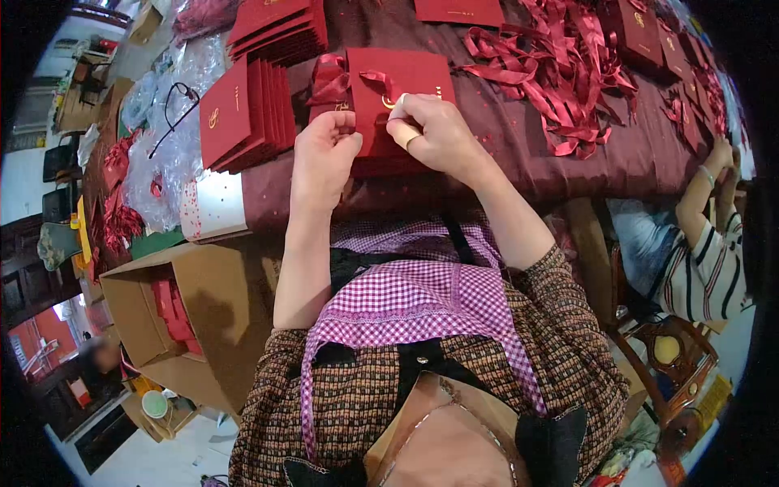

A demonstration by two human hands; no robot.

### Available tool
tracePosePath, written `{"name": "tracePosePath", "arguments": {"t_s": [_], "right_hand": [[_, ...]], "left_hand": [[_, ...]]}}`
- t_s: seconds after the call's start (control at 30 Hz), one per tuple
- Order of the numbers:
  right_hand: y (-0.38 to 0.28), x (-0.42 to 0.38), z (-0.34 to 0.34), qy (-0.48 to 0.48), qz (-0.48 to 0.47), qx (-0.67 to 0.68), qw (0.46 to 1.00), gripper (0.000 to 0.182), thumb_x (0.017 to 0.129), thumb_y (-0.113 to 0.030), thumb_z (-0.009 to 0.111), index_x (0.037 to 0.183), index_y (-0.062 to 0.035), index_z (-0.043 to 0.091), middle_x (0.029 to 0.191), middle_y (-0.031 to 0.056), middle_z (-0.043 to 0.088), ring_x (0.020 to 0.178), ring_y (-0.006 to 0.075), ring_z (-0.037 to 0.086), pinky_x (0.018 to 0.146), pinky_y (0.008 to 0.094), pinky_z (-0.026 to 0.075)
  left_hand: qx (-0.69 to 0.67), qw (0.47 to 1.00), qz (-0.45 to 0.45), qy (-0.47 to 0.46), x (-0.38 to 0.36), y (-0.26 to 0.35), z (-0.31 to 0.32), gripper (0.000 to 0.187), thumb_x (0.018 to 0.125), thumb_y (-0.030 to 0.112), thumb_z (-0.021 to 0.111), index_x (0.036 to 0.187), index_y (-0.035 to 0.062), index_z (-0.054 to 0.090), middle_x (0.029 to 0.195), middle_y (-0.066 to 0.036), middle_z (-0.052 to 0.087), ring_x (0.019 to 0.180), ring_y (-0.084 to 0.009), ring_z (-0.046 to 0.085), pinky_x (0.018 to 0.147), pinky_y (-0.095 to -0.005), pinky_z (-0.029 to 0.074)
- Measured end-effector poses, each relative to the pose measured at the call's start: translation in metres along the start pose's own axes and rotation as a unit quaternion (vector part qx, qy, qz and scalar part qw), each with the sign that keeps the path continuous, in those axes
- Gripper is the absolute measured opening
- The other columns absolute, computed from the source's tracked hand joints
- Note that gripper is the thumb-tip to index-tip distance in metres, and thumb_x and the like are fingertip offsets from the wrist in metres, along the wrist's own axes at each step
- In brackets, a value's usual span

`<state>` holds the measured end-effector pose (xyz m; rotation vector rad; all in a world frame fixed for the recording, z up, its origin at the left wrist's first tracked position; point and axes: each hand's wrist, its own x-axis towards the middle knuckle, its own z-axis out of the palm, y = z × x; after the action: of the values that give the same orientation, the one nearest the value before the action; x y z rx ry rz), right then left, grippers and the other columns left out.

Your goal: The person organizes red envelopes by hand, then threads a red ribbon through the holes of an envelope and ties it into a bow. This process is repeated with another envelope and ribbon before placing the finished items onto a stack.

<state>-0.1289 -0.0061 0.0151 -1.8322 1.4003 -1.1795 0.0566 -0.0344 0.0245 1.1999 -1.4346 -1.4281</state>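
Note:
A red card piece [422,69] with gold print lies in front of me at the table's edge. Across it runs a short red satin ribbon [377,79], its loop standing up from the card. My left hand [326,154] is closed at the card's left side, thumb against the curled fingers; what it pinches is hidden. My right hand [438,134] is closed over the card's right half, pinching what looks like the ribbon, with pale wraps on a finger and the thumb. Another ribbon bow [329,79] lies just beyond my left hand.
Stacked red cards [235,118] stand at left, with more [280,28] behind. Loose red ribbons [552,73] cover the right side of the dark red tablecloth [519,166]. Glasses [174,114] rest on clear plastic. A cardboard box [211,325] stands below left; another person's arm [698,199] reaches in at right.

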Motion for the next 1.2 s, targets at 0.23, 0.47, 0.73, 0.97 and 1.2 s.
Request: {"name": "tracePosePath", "arguments": {"t_s": [0.23, 0.47, 0.73, 0.97, 1.2], "right_hand": [[0.003, -0.002, -0.002, -0.01, -0.035, 0.013, 0.999, 0.009, 0.078, -0.009, 0.063, 0.079, -0.0019, 0.058, 0.071, 0.0097, 0.059, 0.069, 0.0244, 0.055, 0.066, 0.0343, 0.044], [0.002, -0.003, -0.003, -0.007, -0.021, 0.022, 0.999, 0.01, 0.079, -0.011, 0.064, 0.079, -0.0024, 0.059, 0.07, 0.0095, 0.059, 0.071, 0.0241, 0.055, 0.068, 0.0348, 0.044], [-0.001, -0.002, 0.004, 0.014, -0.018, -0.005, 1.0, 0.012, 0.078, -0.016, 0.063, 0.077, -0.0045, 0.06, 0.069, 0.0106, 0.061, 0.072, 0.0293, 0.058, 0.073, 0.039, 0.043], [-0.015, 0.0, 0.008, 0.078, -0.135, -0.119, 0.981, 0.01, 0.073, -0.006, 0.064, 0.073, -0.0044, 0.054, 0.065, 0.0098, 0.054, 0.067, 0.0281, 0.054, 0.069, 0.0387, 0.041], [-0.013, 0.003, 0.013, 0.095, -0.163, -0.13, 0.973, 0.01, 0.074, -0.005, 0.063, 0.073, -0.0051, 0.053, 0.065, 0.0096, 0.053, 0.068, 0.0277, 0.054, 0.068, 0.0392, 0.041]], "left_hand": [[-0.091, 0.995, -0.024, -0.024, 0.001, 0.006, 0.002, 0.025, 0.079, -0.008, 0.059, 0.104, -0.0054, 0.06, 0.091, -0.004, 0.062, 0.079, -0.008, 0.056, 0.075, -0.0206, 0.046], [-0.095, 0.995, -0.026, -0.025, 0.0, 0.007, 0.003, 0.025, 0.08, -0.008, 0.058, 0.105, -0.0053, 0.059, 0.093, -0.005, 0.062, 0.08, -0.0078, 0.057, 0.074, -0.0205, 0.047], [-0.037, 0.999, -0.003, -0.024, -0.004, 0.014, 0.007, 0.022, 0.083, -0.004, 0.059, 0.104, -0.004, 0.06, 0.091, -0.003, 0.063, 0.075, -0.0056, 0.055, 0.07, -0.0198, 0.046], [0.025, 0.999, 0.02, 0.006, -0.003, 0.009, 0.009, 0.02, 0.081, -0.002, 0.062, 0.101, -0.005, 0.062, 0.085, -0.002, 0.063, 0.072, -0.0051, 0.054, 0.066, -0.0201, 0.046], [0.021, 0.999, 0.019, 0.04, -0.002, 0.001, 0.009, 0.019, 0.08, -0.001, 0.063, 0.1, -0.0047, 0.063, 0.082, -0.002, 0.063, 0.07, -0.0052, 0.053, 0.065, -0.0206, 0.045]]}}
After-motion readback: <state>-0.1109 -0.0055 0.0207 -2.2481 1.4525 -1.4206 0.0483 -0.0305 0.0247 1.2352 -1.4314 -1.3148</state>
